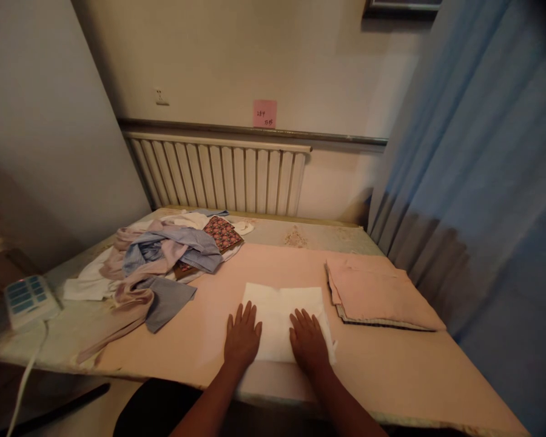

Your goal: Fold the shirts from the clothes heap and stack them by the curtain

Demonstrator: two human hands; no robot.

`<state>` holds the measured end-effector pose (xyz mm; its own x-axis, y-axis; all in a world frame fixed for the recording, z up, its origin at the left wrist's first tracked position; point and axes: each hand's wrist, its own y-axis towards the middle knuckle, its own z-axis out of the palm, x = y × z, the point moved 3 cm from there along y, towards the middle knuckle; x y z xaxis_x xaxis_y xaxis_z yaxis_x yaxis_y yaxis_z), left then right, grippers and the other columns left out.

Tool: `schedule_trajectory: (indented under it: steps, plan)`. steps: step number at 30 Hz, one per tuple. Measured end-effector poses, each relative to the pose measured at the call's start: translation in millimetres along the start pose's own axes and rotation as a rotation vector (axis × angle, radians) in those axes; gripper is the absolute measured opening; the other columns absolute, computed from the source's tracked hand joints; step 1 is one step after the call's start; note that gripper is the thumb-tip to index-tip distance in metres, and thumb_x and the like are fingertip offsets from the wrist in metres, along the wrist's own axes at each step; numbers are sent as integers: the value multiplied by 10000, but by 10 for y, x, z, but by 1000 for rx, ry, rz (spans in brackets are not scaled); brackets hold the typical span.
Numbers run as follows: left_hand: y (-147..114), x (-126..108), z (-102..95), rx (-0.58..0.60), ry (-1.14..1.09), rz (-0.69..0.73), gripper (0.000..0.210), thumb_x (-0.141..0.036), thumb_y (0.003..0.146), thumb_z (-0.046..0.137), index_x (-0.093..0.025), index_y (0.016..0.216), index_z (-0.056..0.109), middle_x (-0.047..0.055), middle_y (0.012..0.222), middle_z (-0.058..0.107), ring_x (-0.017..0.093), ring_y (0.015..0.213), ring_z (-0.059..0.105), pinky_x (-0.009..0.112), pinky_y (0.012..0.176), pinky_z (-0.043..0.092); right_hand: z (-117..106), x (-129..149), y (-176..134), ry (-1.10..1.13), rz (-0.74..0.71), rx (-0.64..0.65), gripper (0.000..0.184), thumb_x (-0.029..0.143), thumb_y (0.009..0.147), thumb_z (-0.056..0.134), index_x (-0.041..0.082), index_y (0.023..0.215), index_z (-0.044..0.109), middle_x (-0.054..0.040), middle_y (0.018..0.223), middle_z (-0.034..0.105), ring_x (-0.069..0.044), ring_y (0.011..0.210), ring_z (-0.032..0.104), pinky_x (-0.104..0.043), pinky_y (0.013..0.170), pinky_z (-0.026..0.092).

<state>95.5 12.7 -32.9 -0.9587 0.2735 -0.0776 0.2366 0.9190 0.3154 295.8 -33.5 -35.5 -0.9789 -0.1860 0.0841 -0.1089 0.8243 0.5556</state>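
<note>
A white cloth (277, 315) lies flat on the pink table cover near the front edge, with a crease down its middle. My left hand (242, 337) rests palm down on its left side, fingers stretched out. On its right side my right hand (308, 341) also lies flat, fingers spread a little. Neither hand grips anything. A small fold or loose corner of the cloth sticks out beside my right wrist. The cloth under both palms is hidden.
A heap of crumpled cloths (164, 252) lies at the left, and a stack of folded cloths (382, 291) at the right. A power strip (31, 300) with a white cable sits at the left edge. Behind stands a radiator (222, 173); a blue curtain (477, 182) hangs at the right.
</note>
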Motion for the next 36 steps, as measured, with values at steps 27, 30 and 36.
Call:
schedule_trajectory:
  steps: [27, 30, 36]
  plan:
    - [176, -628, 25, 5, -97, 83, 490, -309, 933, 331, -209, 1396, 454, 65, 1513, 355, 271, 1417, 263, 532, 1128, 238, 77, -7, -17, -19, 5, -38, 334, 241, 918, 446, 215, 1205, 614, -68, 1316, 585, -244, 1291, 456, -442, 1118, 254]
    - [136, -777, 128, -9, -121, 165, 466, -316, 935, 333, -235, 1366, 493, 58, 1478, 417, 261, 1400, 306, 529, 1125, 253, 100, -14, -25, -8, 21, -53, 324, 259, 923, 450, 219, 1193, 625, -69, 1309, 591, -245, 1291, 458, -451, 1122, 252]
    - [98, -740, 119, -57, -120, 186, 444, -333, 943, 343, -225, 1334, 525, 51, 1440, 473, 248, 1379, 347, 499, 1129, 271, 82, -3, -25, -5, 20, -26, 338, 243, 926, 443, 214, 1216, 614, -74, 1316, 584, -240, 1297, 453, -451, 1123, 254]
